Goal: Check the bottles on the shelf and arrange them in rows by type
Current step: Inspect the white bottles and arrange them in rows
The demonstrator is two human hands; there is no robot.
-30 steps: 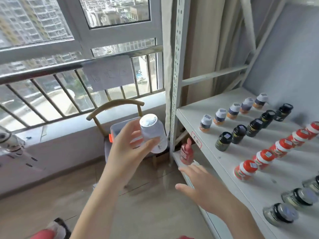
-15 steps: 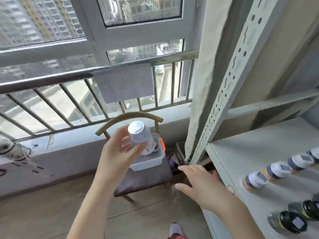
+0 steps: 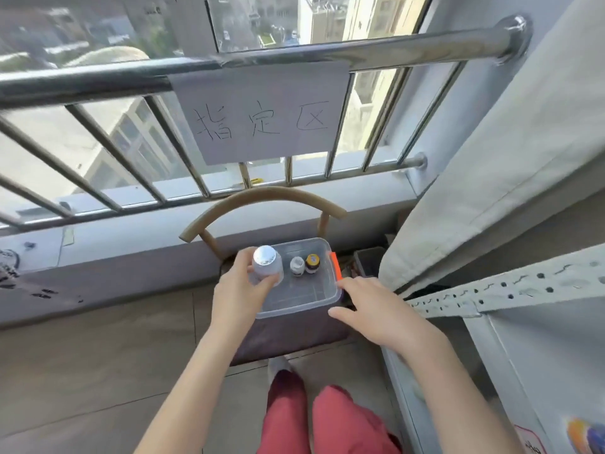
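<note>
Bottle (image 3: 266, 267) above bin (image 3: 296, 310) — 2 jars (image 3: 297, 266) inside

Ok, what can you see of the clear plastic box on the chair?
The clear plastic box is a lidless tub with an orange latch on its right side. It sits on the chair seat. Two small bottles stand at its back. The left hand holds a white bottle over it; the right hand is at its right rim.

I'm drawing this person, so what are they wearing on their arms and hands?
Nothing. The left hand and right hand show no gloves, rings or watch, and both arms are bare, with no sleeves in view. Red trousers show below.
</note>
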